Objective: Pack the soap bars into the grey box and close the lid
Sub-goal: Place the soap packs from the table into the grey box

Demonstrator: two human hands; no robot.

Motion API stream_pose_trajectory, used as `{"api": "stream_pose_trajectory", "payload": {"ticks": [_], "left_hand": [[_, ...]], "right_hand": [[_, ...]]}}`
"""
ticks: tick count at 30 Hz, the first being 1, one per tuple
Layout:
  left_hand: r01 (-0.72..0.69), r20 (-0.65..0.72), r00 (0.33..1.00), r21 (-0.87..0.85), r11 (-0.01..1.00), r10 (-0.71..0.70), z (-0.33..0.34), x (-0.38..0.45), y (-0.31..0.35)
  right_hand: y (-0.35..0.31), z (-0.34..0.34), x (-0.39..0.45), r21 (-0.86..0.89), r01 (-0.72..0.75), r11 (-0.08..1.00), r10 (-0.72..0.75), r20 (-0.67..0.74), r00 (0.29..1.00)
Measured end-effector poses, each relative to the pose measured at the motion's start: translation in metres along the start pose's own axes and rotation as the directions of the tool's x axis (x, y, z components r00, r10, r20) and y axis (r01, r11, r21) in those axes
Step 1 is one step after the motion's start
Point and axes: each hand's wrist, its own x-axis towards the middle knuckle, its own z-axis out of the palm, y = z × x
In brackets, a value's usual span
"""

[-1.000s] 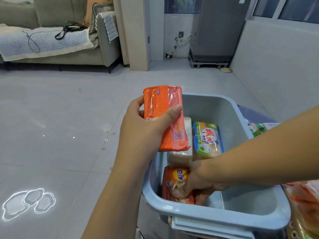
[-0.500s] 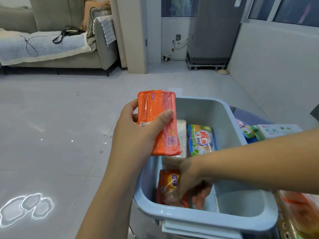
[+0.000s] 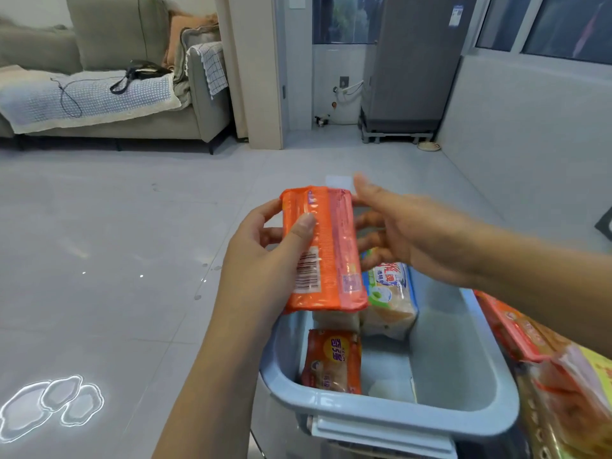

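Observation:
My left hand grips an orange soap pack upright above the far left part of the grey box. My right hand is at the pack's right edge, fingers spread and touching its top corner. Inside the box stand an orange-wrapped soap bar near the front, a green-and-blue wrapped soap bar behind it, and a pale bar mostly hidden under the held pack. The right half of the box floor is bare.
More wrapped soap packs lie right of the box under my right forearm. A pale lid edge shows at the box's front. A sofa stands far left; a grey cabinet stands at the back.
My right hand has left the orange bar inside the box and risen to the held pack's right edge. The left hand has turned the pack slightly, barcode facing me.

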Motion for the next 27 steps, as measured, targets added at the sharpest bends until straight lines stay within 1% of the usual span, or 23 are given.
{"api": "stream_pose_trajectory", "payload": {"ticks": [2, 3, 5, 8, 12, 16, 18, 20, 23, 27], "left_hand": [[-0.007, 0.036, 0.999, 0.028, 1.000, 0.006, 0.001, -0.003, 0.000], [-0.024, 0.037, 0.999, 0.053, 0.998, 0.022, 0.002, -0.003, 0.000], [-0.078, 0.013, 0.997, 0.128, 0.989, 0.077, 0.002, -0.005, -0.002], [-0.111, -0.051, 0.991, 0.214, 0.970, 0.125, 0.003, -0.005, -0.006], [-0.115, -0.127, 0.982, 0.179, 0.977, 0.139, 0.003, -0.006, -0.005], [-0.054, -0.118, 0.991, 0.083, 0.995, 0.064, 0.003, -0.004, -0.003], [-0.043, -0.111, 0.992, 0.094, 0.995, 0.053, 0.004, -0.004, -0.003], [-0.041, -0.114, 0.992, 0.109, 0.993, 0.054, 0.004, -0.003, -0.004], [-0.046, -0.118, 0.991, 0.138, 0.989, 0.062, 0.004, -0.003, -0.004], [-0.053, -0.106, 0.992, 0.165, 0.985, 0.071, 0.004, -0.004, -0.003]], "right_hand": [[-0.003, -0.002, 0.000, -0.081, 0.032, 0.996, -0.033, -0.020, 0.999], [-0.004, -0.003, -0.001, -0.118, 0.023, 0.993, -0.026, -0.019, 0.999], [-0.005, -0.005, -0.004, -0.160, -0.044, 0.986, 0.047, 0.015, 0.999], [-0.005, -0.010, -0.009, -0.158, -0.213, 0.964, 0.223, 0.049, 0.974], [0.003, -0.009, -0.007, -0.147, -0.444, 0.884, 0.452, 0.025, 0.892], [0.032, 0.016, -0.001, -0.081, -0.641, 0.763, 0.646, 0.079, 0.759], [0.042, 0.020, 0.003, -0.066, -0.680, 0.730, 0.683, 0.080, 0.726], [0.045, 0.017, 0.004, -0.056, -0.681, 0.730, 0.683, 0.085, 0.725], [0.050, 0.019, 0.000, -0.108, -0.687, 0.719, 0.695, 0.132, 0.707], [0.057, 0.025, -0.001, -0.113, -0.696, 0.709, 0.705, 0.105, 0.701]]}}
